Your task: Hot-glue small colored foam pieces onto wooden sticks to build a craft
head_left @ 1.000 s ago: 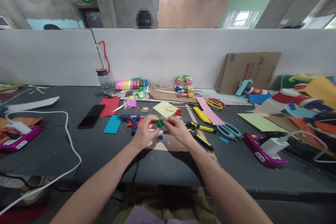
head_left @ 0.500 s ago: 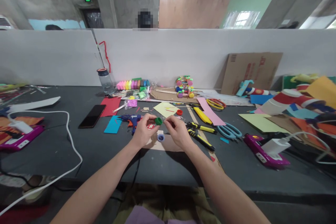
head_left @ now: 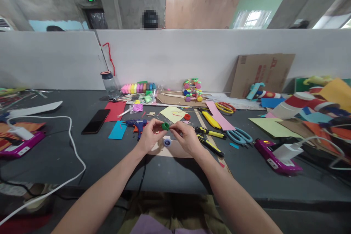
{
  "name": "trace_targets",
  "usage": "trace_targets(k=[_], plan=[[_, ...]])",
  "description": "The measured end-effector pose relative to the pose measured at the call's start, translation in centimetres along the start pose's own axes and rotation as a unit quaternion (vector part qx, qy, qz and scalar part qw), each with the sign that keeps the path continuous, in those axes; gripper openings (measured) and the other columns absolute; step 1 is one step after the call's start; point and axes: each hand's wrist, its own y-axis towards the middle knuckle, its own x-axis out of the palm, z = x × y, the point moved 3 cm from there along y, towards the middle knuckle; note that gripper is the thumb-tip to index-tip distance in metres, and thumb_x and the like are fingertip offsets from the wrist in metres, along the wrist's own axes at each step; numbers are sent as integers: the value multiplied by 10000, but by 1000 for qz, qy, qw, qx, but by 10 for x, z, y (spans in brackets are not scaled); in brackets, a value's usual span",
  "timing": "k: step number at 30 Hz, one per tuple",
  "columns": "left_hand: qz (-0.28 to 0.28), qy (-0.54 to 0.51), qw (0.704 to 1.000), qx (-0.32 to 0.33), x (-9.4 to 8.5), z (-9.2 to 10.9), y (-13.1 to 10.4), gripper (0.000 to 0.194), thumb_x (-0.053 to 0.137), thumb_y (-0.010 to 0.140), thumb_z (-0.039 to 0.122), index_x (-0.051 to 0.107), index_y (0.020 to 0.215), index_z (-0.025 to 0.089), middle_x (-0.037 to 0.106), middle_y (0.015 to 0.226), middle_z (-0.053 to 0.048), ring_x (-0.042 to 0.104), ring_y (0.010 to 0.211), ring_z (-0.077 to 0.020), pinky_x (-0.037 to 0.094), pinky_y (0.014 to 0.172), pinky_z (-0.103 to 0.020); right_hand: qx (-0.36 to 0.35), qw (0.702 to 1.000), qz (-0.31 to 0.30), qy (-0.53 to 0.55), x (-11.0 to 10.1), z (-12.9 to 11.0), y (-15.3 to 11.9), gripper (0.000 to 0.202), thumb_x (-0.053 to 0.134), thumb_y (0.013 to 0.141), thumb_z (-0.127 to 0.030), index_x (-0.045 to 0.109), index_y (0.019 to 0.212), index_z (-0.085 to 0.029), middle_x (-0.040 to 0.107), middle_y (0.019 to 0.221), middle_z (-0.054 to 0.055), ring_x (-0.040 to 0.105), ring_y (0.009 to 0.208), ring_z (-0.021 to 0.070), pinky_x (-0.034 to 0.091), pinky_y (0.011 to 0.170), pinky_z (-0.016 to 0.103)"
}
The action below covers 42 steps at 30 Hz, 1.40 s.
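Observation:
My left hand pinches a small green bottle cap between thumb and fingers, its hollow side partly in view. My right hand has its fingertips pressed together at the cap's right edge; whatever they may hold is too small to make out. Just below the fingers, a blue bottle cap stands beside thin wooden sticks on a piece of cardboard. A blue hot glue gun lies behind my left hand. Beyond my right hand is a red bottle cap.
To the right lie yellow-and-black pliers, a yellow cutter and blue-handled scissors. A phone rests at left. Purple power strips with white cables flank the workspace. Colored clay and a water bottle stand near the partition.
My right fingertips have moved slightly left, from a small gap beside the green bottle cap to its edge. My left hand keeps its hold on the cap.

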Motion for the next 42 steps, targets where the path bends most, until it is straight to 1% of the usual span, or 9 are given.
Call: trace_targets(k=[6,15,19,23,28,33,36,38,42], plan=[[-3,-4,1000,-9,1,-1,1,288,712,673,231,535,890,160,663,871,-44,647,829,-159,509,776,-299,-37,997,-2,-71,2,-1,-2,110,505,895,-195,613,887,-177,643,763,42,581,690,154,397,626,246],[-1,98,994,49,1,8,-3,205,657,716,185,538,882,169,638,872,-24,638,838,-149,498,788,-276,-49,973,-34,-222,7,-8,-3,157,441,924,-182,573,842,-158,624,765,65,570,703,176,365,632,267],[3,153,985,80,2,16,-6,182,621,730,151,549,896,175,627,882,-24,618,838,-150,483,784,-278,-54,969,-48,-236,8,-9,-2,154,438,917,-167,571,840,-154,616,765,70,558,685,173,347,619,267],[6,234,963,130,3,22,-9,176,594,737,126,560,899,186,610,902,-27,584,862,-162,460,787,-289,-57,967,-65,-241,8,-10,-2,135,451,888,-145,563,817,-162,600,747,64,538,667,167,332,608,263],[4,282,945,164,4,19,-11,196,579,740,116,560,917,198,601,933,-36,569,903,-182,444,804,-298,-40,968,-72,-236,8,-10,-1,100,490,816,-101,544,771,-171,579,705,42,507,631,158,313,594,258],[-16,300,937,179,6,17,-12,220,572,734,101,552,931,198,581,985,-50,548,959,-195,434,841,-316,-11,977,-84,-195,5,-10,-1,71,544,778,-130,519,737,-181,561,676,14,486,611,142,303,586,242],[-28,299,937,178,7,17,-13,218,574,735,104,549,932,196,571,1004,-57,541,985,-203,437,864,-332,9,981,-96,-169,4,-9,0,83,562,770,-150,503,725,-187,541,650,-5,473,597,134,294,575,233],[-34,269,948,164,7,16,-12,230,577,734,105,552,946,191,568,1029,-64,551,989,-200,449,873,-337,13,981,-96,-167,4,-9,0,90,560,769,-150,497,718,-189,532,641,-10,467,591,132,287,569,233],[-76,101,990,57,5,7,-5,297,600,765,174,525,1052,182,599,1034,-76,621,911,-178,508,810,-318,1,980,-85,-182,4,-10,0,87,550,776,-150,499,717,-188,535,655,1,472,605,139,286,576,242]])
